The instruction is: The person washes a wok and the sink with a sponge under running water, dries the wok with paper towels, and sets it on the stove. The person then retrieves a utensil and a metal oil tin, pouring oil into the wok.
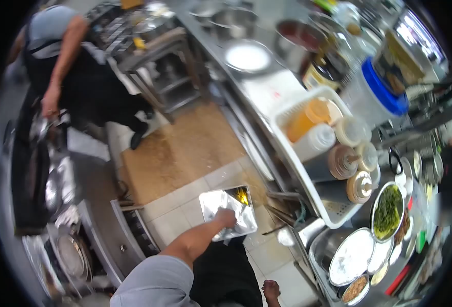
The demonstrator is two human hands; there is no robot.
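My left hand (227,218) reaches forward from a grey sleeve, with its fingers closed on a shiny rectangular metal tray (210,204). The tray shows in front of my dark apron, with the tiled floor behind it. A yellow patch (243,195) shines in its far right corner; whether it is food or a reflection I cannot tell. The fingertips and exact grip are hidden by the back of the hand. My right hand (271,290) hangs low at my side near the bottom edge, fingers curled with nothing visible in them.
Along the right runs a steel counter with a white basket (315,204) of sauce bottles, a blue-lidded tub (384,92) and a dish of greens (388,212). At upper left a co-worker (67,66) stands by the stove. Open drawers (128,230) jut out at left.
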